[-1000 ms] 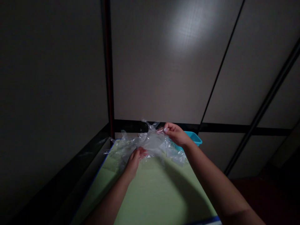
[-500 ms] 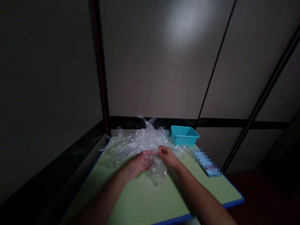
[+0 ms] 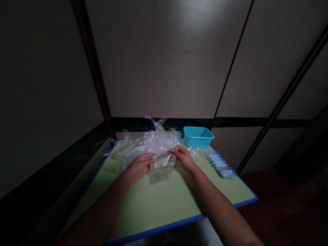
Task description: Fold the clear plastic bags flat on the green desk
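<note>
A clear plastic bag [image 3: 162,168] hangs stretched between my two hands over the table. My left hand [image 3: 141,166] pinches its left upper corner between thumb and fingers. At the opposite corner, my right hand [image 3: 182,155] is closed on the bag's top edge with its fingertips. Just behind them lies a loose heap of crumpled clear plastic bags [image 3: 156,138], spreading toward the table's left edge. What the bag in my hands contains, if anything, cannot be made out.
The light green table [image 3: 153,208] has a blue rim. A turquoise plastic basin [image 3: 197,137] stands at its back right. Nearer the right edge lies a flat, pixelated bluish object [image 3: 221,165]. Dark-trimmed panels [image 3: 164,68] rise behind the table.
My hands have moved apart, and the bag that was bunched at my left hand is now spread between them. The whole view has shifted slightly.
</note>
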`<action>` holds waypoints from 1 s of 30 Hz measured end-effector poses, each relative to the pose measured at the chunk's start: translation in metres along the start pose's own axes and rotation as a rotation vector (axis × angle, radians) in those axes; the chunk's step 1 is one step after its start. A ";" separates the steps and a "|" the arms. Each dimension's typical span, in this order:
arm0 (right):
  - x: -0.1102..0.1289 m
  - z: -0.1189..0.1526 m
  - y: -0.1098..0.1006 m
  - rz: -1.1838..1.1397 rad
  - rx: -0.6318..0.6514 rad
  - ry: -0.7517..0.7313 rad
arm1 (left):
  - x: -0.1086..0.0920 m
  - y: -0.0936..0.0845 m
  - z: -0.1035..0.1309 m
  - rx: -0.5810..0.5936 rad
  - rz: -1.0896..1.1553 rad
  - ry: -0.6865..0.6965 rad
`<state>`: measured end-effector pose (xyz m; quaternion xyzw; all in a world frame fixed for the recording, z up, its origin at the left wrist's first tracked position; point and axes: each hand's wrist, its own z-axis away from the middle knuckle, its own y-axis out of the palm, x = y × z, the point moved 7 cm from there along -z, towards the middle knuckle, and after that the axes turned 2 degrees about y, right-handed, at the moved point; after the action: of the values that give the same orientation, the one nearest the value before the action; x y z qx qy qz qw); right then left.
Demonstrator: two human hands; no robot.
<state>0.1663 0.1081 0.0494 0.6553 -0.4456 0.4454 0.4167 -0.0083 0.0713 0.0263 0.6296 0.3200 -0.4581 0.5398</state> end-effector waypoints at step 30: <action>-0.008 0.000 -0.013 0.079 -0.223 0.066 | 0.004 0.022 0.016 0.077 -0.019 -0.121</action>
<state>0.1776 0.1133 0.0400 0.5715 -0.5040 0.4306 0.4837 0.0091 0.0506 0.0309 0.6180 0.2750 -0.5125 0.5289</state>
